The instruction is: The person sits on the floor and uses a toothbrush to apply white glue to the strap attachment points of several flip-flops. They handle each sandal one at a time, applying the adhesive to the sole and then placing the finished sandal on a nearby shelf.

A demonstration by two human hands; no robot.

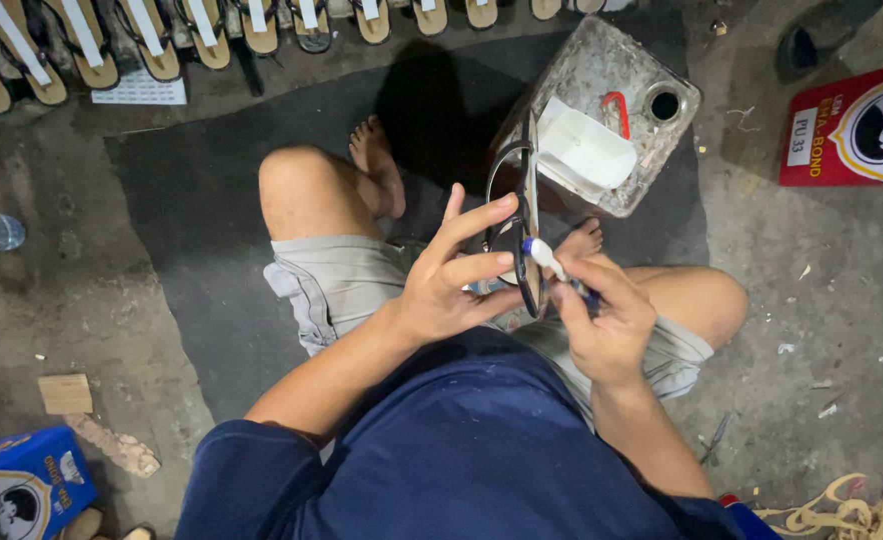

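My left hand (451, 280) grips a thin black sandal sole (529, 220) edge-on; my right hand (601, 315), touching it, clasps a white-tipped brush (546, 257).

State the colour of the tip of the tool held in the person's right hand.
White; the tool's tip shows in the head view, held by the right hand against a dark sandal sole.

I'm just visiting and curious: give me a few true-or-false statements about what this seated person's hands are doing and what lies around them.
1. The left hand holds a dark sandal sole on edge. True.
2. The right hand holds a hammer. False: it holds a small white-tipped applicator.
3. A row of sandals lies along the top. True.
4. The red box sits on the person's lap. False: it lies on the floor, at the right.
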